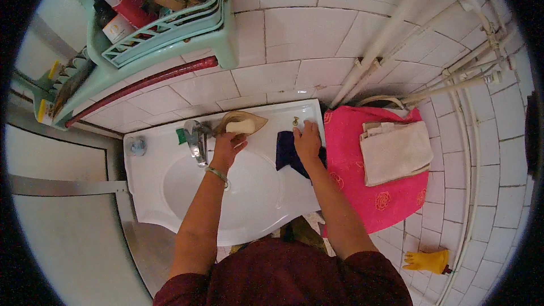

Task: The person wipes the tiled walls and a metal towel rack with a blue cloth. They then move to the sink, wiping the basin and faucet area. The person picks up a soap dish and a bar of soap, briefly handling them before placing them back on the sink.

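A cream bar of soap (pixel 242 127) rests in a brown leaf-shaped soap dish (pixel 259 123) on the back rim of the white sink (pixel 148 195). My left hand (pixel 228 148), with a pale bangle at the wrist, is just below the soap, its fingers apart. Whether its fingertips touch the soap, I cannot tell. On the right of the rim lies a crumpled dark navy cloth (pixel 286 150). My right hand (pixel 307 143) is over that cloth with its fingers stretched out. Close to its thumb stands a small brass-coloured fitting (pixel 295 120).
A chrome faucet (pixel 196 141) rises left of the soap dish. Right of the sink, a folded pale towel (pixel 395 152) lies on a pink patterned cover (pixel 348 192). Overhead at left hangs a green shelf (pixel 226 39) with bottles. A yellow glove (pixel 426 261) hangs lower right.
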A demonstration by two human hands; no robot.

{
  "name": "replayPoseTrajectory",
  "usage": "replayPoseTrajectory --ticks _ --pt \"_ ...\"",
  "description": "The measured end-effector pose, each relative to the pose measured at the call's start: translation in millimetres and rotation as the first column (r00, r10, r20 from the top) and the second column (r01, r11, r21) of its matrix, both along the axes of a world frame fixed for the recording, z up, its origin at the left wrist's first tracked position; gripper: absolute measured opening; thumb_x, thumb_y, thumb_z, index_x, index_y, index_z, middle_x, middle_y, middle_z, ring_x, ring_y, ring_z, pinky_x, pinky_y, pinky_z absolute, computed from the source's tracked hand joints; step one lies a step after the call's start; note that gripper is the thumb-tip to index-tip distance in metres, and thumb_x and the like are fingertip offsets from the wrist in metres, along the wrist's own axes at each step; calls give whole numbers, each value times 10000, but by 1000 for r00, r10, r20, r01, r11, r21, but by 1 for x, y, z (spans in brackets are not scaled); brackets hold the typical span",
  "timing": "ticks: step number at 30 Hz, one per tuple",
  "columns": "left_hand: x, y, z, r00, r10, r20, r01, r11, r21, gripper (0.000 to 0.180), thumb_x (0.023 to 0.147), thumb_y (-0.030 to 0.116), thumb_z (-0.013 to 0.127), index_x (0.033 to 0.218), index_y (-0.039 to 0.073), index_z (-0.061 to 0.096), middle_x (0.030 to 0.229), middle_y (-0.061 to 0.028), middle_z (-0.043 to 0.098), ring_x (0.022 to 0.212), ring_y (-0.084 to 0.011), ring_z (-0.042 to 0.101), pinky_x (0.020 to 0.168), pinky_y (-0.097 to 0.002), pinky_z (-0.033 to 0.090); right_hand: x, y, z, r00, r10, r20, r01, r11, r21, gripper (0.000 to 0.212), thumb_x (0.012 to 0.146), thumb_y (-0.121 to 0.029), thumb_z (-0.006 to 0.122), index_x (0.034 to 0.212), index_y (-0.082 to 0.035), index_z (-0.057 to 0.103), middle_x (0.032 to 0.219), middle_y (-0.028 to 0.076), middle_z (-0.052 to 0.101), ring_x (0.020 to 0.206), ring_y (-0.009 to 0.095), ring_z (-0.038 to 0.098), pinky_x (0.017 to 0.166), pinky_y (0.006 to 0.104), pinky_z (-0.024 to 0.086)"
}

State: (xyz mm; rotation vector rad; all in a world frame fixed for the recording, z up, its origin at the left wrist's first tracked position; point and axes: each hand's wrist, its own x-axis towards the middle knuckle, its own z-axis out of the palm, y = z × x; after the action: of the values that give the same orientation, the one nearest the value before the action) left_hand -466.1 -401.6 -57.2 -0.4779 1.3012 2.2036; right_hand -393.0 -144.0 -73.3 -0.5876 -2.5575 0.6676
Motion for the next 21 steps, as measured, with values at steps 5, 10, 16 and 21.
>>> replayPoseTrajectory --ticks 5,10,16,21 --pt "11 -5 2 996 36 84 -42 997 71 265 870 146 569 1113 59 512 1005 -108 599 901 -259 608 837 -446 542 -22 -3 -8 987 69 142 -81 993 83 204 766 -182 697 921 -74 619 971 118 574 871 328 583 741 425 485" --pt "12 -10 -1 997 31 71 -36 996 76 297 882 167 574 1145 70 475 1020 -106 573 935 -274 591 856 -462 529 -23 1 -22 990 51 129 -53 999 10 106 771 -138 689 807 -76 611 899 108 591 850 325 580 727 433 478" --pt "38 -5 1 991 91 102 -100 991 87 343 877 263 637 1138 73 522 1045 -105 576 1039 -310 558 926 -478 495 -21 13 -26 998 70 3 -70 995 -70 102 786 -109 670 812 -58 586 878 138 596 824 350 575 722 443 468" --pt "41 -8 -4 993 79 84 -84 994 63 379 862 268 654 1153 82 499 1090 -101 546 1047 -304 551 917 -471 499 -36 7 -21 986 165 1 -165 984 -60 124 793 -113 656 878 -66 580 906 142 585 855 346 580 741 434 487"
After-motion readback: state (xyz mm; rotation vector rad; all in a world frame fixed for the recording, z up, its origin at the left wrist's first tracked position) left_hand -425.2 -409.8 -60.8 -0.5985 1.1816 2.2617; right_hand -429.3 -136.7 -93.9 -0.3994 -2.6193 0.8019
